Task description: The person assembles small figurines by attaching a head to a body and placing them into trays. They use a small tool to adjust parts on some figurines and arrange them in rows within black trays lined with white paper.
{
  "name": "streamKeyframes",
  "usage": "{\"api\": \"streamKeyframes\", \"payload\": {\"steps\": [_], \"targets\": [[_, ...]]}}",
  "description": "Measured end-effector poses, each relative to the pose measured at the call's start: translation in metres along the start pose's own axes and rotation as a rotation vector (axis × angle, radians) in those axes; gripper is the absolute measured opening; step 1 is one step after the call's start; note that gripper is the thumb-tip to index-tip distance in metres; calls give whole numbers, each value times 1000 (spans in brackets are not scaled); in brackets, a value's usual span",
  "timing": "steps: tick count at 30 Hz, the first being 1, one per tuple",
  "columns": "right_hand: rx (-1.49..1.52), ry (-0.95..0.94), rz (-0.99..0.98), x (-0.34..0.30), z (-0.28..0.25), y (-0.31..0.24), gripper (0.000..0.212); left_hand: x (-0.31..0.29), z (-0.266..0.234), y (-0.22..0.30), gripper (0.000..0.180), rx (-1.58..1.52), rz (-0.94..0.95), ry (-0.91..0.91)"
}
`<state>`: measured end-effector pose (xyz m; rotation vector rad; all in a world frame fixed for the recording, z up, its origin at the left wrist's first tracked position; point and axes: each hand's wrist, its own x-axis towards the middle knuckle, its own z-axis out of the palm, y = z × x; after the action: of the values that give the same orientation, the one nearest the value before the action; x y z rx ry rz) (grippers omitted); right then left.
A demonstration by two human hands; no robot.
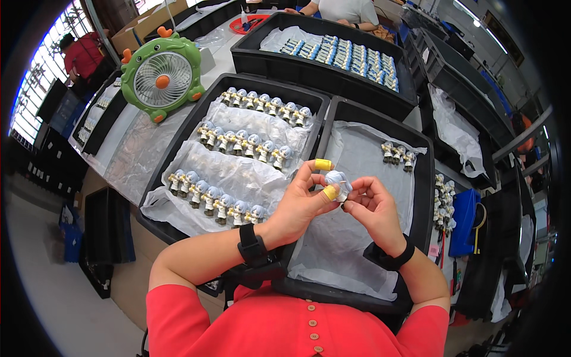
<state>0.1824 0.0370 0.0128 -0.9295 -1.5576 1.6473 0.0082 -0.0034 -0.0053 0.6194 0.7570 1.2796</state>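
Observation:
A small figurine (pixel 336 178) with pale blue hair is held up between my two hands over the right-hand black tray (pixel 425 196). My left hand (pixel 306 193), with yellow wraps on its thumb and one finger, pinches it around the head. The thumb and fingers of my right hand (pixel 373 205) close on the figurine's lower side, where its small details are hidden. Under my hands, white paper (pixel 333 256) lines the tray, and a few similar figurines (pixel 398 156) stand at its far right. On my left, another black tray (pixel 172 146) holds three rows of matching figurines (pixel 241 143).
A green animal-shaped fan (pixel 162 77) stands beyond the left tray. Behind the trays is a larger black tray (pixel 250 59) full of blue-and-white pieces (pixel 345 55). To the right are more figurines (pixel 444 202) and a blue bin (pixel 466 223). Other people (pixel 348 11) sit farther off.

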Motion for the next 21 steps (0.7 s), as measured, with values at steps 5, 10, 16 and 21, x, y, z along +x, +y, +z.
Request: {"api": "streamKeyframes", "payload": {"steps": [5, 10, 16, 21], "targets": [[272, -51, 152, 4, -10, 2, 25, -1, -1, 2, 53, 126, 42, -82], [381, -90, 237, 2, -9, 0, 31, 1, 0, 4, 55, 131, 67, -116], [366, -105, 234, 4, -10, 3, 34, 1, 0, 3, 52, 157, 107, -124], [563, -170, 342, 7, -15, 7, 35, 1, 1, 4, 50, 180, 101, -109]]}}
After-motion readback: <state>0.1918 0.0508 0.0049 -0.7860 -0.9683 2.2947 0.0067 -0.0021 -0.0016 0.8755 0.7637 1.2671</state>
